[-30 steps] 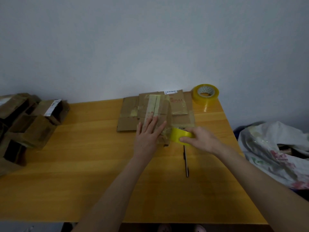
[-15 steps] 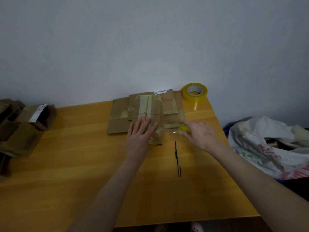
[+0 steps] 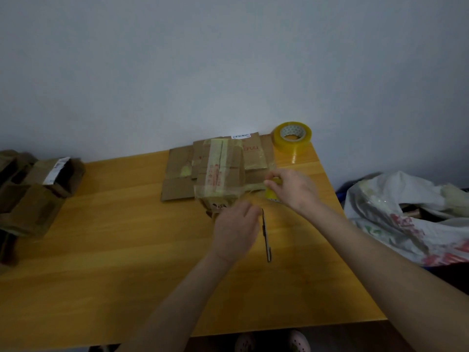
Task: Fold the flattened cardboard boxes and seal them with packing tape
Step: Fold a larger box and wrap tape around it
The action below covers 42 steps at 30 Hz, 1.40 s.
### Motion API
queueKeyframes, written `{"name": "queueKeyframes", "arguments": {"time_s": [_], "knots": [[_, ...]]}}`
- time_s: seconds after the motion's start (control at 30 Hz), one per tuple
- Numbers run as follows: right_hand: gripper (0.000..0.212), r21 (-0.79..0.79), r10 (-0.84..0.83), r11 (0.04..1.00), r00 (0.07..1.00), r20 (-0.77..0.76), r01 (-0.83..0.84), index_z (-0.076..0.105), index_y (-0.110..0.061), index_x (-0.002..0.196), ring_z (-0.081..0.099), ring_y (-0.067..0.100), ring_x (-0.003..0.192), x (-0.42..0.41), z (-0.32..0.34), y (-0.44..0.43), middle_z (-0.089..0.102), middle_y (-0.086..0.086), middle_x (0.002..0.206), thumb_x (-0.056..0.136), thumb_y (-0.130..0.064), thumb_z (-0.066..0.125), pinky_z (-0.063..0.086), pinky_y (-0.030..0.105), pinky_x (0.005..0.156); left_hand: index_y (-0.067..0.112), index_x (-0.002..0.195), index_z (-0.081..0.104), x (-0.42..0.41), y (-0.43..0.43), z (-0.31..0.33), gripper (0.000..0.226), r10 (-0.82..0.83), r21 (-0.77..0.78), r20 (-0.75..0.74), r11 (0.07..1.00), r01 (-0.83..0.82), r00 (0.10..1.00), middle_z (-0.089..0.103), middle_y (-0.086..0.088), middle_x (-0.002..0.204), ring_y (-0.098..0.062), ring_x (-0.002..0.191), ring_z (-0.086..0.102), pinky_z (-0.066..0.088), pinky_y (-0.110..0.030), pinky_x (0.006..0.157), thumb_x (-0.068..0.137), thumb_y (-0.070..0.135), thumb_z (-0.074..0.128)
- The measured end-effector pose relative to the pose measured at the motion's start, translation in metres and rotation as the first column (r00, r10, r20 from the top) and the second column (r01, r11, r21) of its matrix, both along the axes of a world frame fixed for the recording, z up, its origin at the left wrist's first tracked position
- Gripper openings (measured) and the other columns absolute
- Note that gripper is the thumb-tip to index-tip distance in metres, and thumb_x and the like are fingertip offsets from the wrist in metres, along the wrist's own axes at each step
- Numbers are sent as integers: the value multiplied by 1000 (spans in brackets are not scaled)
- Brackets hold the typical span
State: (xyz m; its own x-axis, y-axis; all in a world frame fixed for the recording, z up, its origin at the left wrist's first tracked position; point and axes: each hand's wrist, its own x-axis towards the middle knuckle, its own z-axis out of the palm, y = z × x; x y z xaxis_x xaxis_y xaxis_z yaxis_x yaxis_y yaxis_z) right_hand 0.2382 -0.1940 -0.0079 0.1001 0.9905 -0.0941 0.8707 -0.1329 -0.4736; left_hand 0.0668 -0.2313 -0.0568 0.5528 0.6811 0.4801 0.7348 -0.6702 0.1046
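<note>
A small folded cardboard box (image 3: pixel 220 171) with yellowish tape along its top lies on flattened cardboard (image 3: pixel 177 171) at the table's far edge. My right hand (image 3: pixel 293 190) grips a small yellow tape roll (image 3: pixel 272 194) just right of the box. A clear strip of tape (image 3: pixel 251 189) stretches from the roll across the box's near end. My left hand (image 3: pixel 234 228) is off the box, hovering blurred in front of it with loosely bent fingers and nothing in it. A dark pen-like cutter (image 3: pixel 266 236) lies right beside that hand.
A large yellow tape roll (image 3: pixel 291 135) stands at the far right corner of the wooden table (image 3: pixel 114 250). Several folded boxes (image 3: pixel 38 196) are piled at the left edge. A white plastic bag (image 3: pixel 406 217) sits beyond the right edge.
My left hand lifted off the box top and drew back toward me, beside the cutter. My right hand pulled the small roll to the right, stretching the tape.
</note>
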Motion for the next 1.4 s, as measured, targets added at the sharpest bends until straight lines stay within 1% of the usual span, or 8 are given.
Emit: {"name": "queueKeyframes", "arguments": {"time_s": [0.1,0.17,0.23,0.37,0.5,0.7,0.9,1.4], "knots": [[25,-2,7,1000,1000,4,-7,63,-30,111,62,23,96,1,1,-2,68,1,107,97,-45,48,39,28,64,14,111,52,29,-8,-24,27,139,-479,-344,825,-300,929,60,-1,94,-19,76,62,41,-27,53,97,38,49],[25,-1,9,1000,1000,-2,-9,63,-30,111,62,23,94,1,-1,-4,68,1,104,97,-45,49,38,28,64,11,126,41,41,-3,-41,48,190,-580,-477,665,-470,858,62,-5,102,-23,86,64,43,-31,57,98,50,40],[24,0,-4,1000,1000,-31,4,64,-31,109,62,23,92,3,-5,-5,69,2,101,96,-46,50,41,30,63,7,134,37,49,4,-53,58,233,-588,-508,610,-531,829,64,-8,105,-25,91,65,44,-32,59,97,52,40],[25,-3,-20,1000,999,-48,20,65,-31,107,63,26,91,6,-9,-6,70,4,98,95,-48,51,41,30,64,8,116,53,48,2,-51,29,246,-631,-514,541,-556,822,64,-9,110,-25,99,64,48,-31,69,99,31,46],[25,-36,-34,999,999,-13,33,64,-31,109,63,25,95,2,-8,-6,69,2,104,96,-47,50,44,30,67,10,114,49,20,-27,-30,23,328,-727,-374,476,-494,867,65,-10,105,-28,96,64,48,-35,74,98,27,45],[26,-66,-9,998,998,65,13,64,-31,110,61,23,101,-6,-10,-10,68,0,106,98,-45,47,43,30,68,19,100,38,-12,-76,24,6,485,-700,-118,578,-419,866,51,6,74,-12,60,50,37,-23,50,100,24,42],[26,-37,-14,999,998,56,16,65,-29,109,61,22,97,-8,-12,-15,68,-1,104,98,-44,47,41,29,66,29,138,34,4,-56,49,43,462,-514,-94,736,-441,882,46,6,77,-15,65,45,31,-24,54,100,10,37],[24,-2,3,1000,996,90,-3,66,-31,108,62,21,97,-15,-9,-16,68,-3,105,99,-41,46,47,30,68,18,127,43,17,-26,45,36,538,-474,-169,690,-547,826,49,0,68,-16,54,43,23,-25,42,97,0,34]]}}
